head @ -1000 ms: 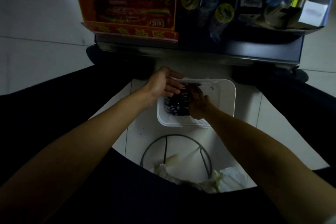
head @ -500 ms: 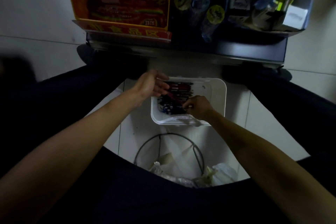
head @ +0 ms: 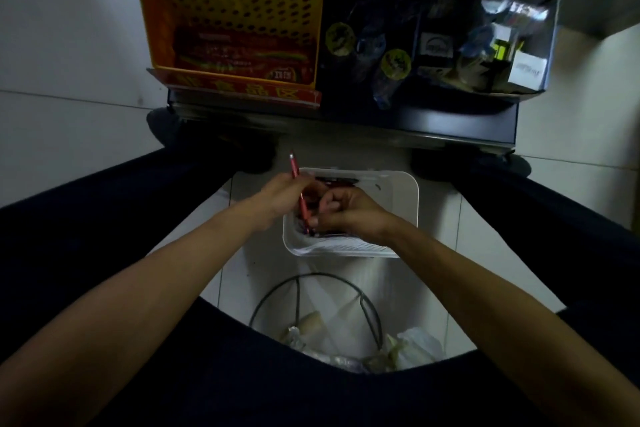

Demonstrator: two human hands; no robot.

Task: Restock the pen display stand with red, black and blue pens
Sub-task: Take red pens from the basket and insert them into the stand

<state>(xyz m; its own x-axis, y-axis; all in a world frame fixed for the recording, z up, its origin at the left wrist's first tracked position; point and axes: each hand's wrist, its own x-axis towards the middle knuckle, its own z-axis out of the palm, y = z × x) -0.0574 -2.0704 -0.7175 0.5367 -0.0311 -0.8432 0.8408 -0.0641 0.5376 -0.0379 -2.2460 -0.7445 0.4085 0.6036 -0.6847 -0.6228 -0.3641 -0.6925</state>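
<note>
Head view: at the lower centre stands a wire bin of bagged rubbish. Above it, mid-frame, the white basket holds the loose pens. Since half a second ago a red pen has risen out of it. The left hand curls round its shaft and the right hand pinches its lower end. Collecting looks underway, placing not yet begun. I cannot pick out the display stand among the shelving at the top.

Dim light over a pale tiled floor — a dark shelf unit ahead, a wire bin nearer.
</note>
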